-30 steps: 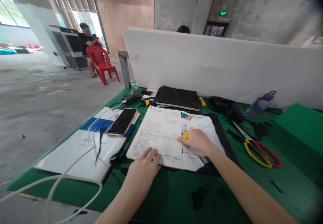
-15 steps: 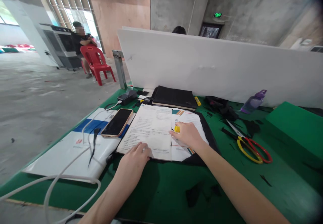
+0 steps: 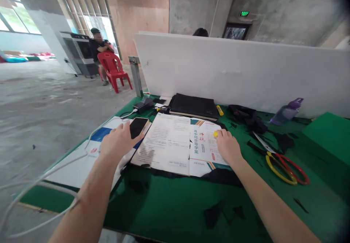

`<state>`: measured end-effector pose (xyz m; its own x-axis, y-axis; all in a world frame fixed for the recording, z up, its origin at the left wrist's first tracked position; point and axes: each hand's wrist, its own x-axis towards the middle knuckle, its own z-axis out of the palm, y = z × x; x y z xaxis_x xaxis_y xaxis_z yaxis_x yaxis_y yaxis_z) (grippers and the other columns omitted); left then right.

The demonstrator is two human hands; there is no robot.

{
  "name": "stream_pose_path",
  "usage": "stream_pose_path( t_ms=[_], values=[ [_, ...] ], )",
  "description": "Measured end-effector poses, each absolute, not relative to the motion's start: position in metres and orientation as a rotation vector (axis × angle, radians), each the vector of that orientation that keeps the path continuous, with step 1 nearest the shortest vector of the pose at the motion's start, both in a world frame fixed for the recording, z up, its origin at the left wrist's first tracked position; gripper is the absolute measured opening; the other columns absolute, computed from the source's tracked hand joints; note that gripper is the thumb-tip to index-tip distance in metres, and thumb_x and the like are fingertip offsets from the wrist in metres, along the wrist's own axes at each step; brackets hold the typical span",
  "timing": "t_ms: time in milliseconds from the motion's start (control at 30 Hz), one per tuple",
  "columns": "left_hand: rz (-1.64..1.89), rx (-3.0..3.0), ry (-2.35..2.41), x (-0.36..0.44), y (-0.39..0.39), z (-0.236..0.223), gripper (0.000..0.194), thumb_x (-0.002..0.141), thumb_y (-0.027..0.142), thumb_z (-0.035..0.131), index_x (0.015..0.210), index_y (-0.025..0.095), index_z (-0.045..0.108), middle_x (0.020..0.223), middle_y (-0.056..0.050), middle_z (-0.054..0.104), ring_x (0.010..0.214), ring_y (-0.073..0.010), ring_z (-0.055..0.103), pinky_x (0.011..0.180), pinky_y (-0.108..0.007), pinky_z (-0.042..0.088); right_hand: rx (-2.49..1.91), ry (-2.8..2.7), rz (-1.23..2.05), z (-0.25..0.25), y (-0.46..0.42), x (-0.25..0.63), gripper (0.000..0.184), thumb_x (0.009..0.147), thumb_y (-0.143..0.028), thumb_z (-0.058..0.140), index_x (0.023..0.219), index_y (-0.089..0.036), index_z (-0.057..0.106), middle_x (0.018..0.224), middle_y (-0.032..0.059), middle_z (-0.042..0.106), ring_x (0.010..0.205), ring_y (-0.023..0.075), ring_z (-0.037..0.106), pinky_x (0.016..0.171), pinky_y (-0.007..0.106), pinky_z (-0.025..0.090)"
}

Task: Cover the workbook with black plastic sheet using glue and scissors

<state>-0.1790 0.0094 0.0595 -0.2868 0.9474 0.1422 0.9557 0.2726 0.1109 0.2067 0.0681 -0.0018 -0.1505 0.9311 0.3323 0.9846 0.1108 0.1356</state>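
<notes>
My left hand (image 3: 117, 143) lies over the near end of a black phone (image 3: 138, 125) in a tan case, fingers curled round it. The phone rests on a white and blue bag (image 3: 79, 166). My right hand (image 3: 227, 147) rests on the right side of a printed booklet (image 3: 203, 148) and pinches a small yellow object (image 3: 215, 134) at its fingertips. A white text sheet (image 3: 164, 141) lies beside it, both on black cloth (image 3: 222, 176) over the green table (image 3: 175, 206).
Yellow and red scissors (image 3: 283, 164) lie right of the papers. A black folder (image 3: 194, 106), a yellow marker (image 3: 219, 110), a charger (image 3: 140, 106) and a purple bottle (image 3: 286, 111) sit along a white divider board (image 3: 246, 71). A white cable (image 3: 41, 190) trails left. A person (image 3: 98, 47) sits by a red chair (image 3: 115, 69).
My left hand left the sheet's lower edge and moved up-left onto the phone. My right hand slid right with the yellow object, uncovering the booklet's cover.
</notes>
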Motion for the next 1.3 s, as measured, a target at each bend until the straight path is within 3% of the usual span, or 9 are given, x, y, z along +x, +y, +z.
stream_pose_path(
  t_ms=[133,233,333,433,533,600,800,1000,1300],
  values=[
    [-0.212,-1.822,-2.570,-0.196,0.016,0.043,0.074,0.071,0.068,0.052,0.122,0.014,0.053,0.105,-0.021,0.067,0.107,-0.0452,0.057,0.080,-0.050,0.047,-1.844,-2.231,-0.477,-0.005,0.069,0.205,0.039,0.089,-0.010,0.037,0.127,-0.007,0.048,0.119,0.0175,0.059,0.108,0.0292,0.055,0.092,0.043,0.040],
    [-0.281,-1.825,-2.554,-0.199,0.018,0.032,0.077,0.070,0.063,0.055,0.127,0.013,0.048,0.110,-0.022,0.066,0.111,-0.0452,0.055,0.086,-0.049,0.044,-1.733,-2.188,-0.370,0.005,0.062,0.186,0.043,0.091,-0.021,0.042,0.132,-0.009,0.046,0.128,0.0162,0.055,0.118,0.0296,0.050,0.103,0.045,0.035],
    [-0.391,-1.817,-2.567,-0.200,0.018,0.029,0.084,0.072,0.062,0.055,0.136,0.011,0.036,0.114,-0.022,0.064,0.110,-0.0437,0.057,0.087,-0.046,0.043,-1.381,-1.960,0.389,0.017,0.049,0.143,0.039,0.092,-0.029,0.042,0.128,-0.017,0.050,0.131,0.0118,0.056,0.121,0.0243,0.051,0.103,0.042,0.039],
    [-0.574,-1.822,-2.635,-0.199,0.018,0.029,0.087,0.071,0.068,0.054,0.137,0.016,0.033,0.109,-0.017,0.067,0.103,-0.0389,0.062,0.081,-0.042,0.046,-1.109,-1.609,1.325,0.024,0.040,0.083,0.035,0.092,-0.035,0.044,0.124,-0.023,0.053,0.127,0.0083,0.059,0.103,0.0199,0.063,0.094,0.040,0.047],
    [-0.835,-1.844,-2.682,-0.194,0.018,0.028,0.086,0.066,0.071,0.060,0.131,0.020,0.035,0.108,-0.012,0.068,0.100,-0.0320,0.065,0.080,-0.037,0.048,-1.008,-0.999,1.714,0.024,0.040,0.022,0.022,0.086,-0.027,0.056,0.106,-0.020,0.062,0.116,0.0089,0.065,0.092,0.0194,0.067,0.090,0.039,0.048],
    [-0.964,-1.868,-2.685,-0.190,0.018,0.025,0.083,0.064,0.070,0.062,0.126,0.022,0.037,0.108,-0.011,0.068,0.098,-0.0284,0.066,0.078,-0.035,0.049,-0.979,-0.884,1.731,0.024,0.045,-0.013,0.018,0.088,-0.031,0.052,0.094,-0.018,0.061,0.107,0.0102,0.067,0.087,0.0191,0.067,0.084,0.037,0.051],
    [-1.147,-1.930,-2.651,-0.177,0.015,0.025,0.074,0.066,0.066,0.063,0.120,0.022,0.039,0.108,-0.009,0.067,0.091,-0.0245,0.067,0.073,-0.033,0.050,-0.975,-0.624,1.617,0.024,0.063,-0.071,0.026,0.092,-0.045,0.045,0.083,-0.021,0.051,0.076,0.0008,0.060,0.065,0.0132,0.058,0.061,0.026,0.049],
    [-1.130,-1.890,-2.644,-0.175,0.010,0.033,0.071,0.066,0.064,0.063,0.119,0.023,0.039,0.108,-0.009,0.066,0.091,-0.0266,0.066,0.076,-0.036,0.048,-0.981,-0.553,1.614,0.026,0.073,-0.083,0.021,0.086,-0.043,0.051,0.087,-0.022,0.050,0.069,-0.0033,0.053,0.058,0.0114,0.054,0.057,0.025,0.047],
    [-0.482,-1.831,-2.389,-0.173,0.007,0.036,0.059,0.077,0.052,0.057,0.118,0.011,0.044,0.101,-0.016,0.066,0.095,-0.0330,0.061,0.082,-0.038,0.044,-1.124,-0.675,1.554,0.028,0.060,-0.028,0.015,0.076,-0.033,0.057,0.081,-0.021,0.051,0.076,-0.0015,0.049,0.064,0.0109,0.047,0.055,0.024,0.042]
  ],
)
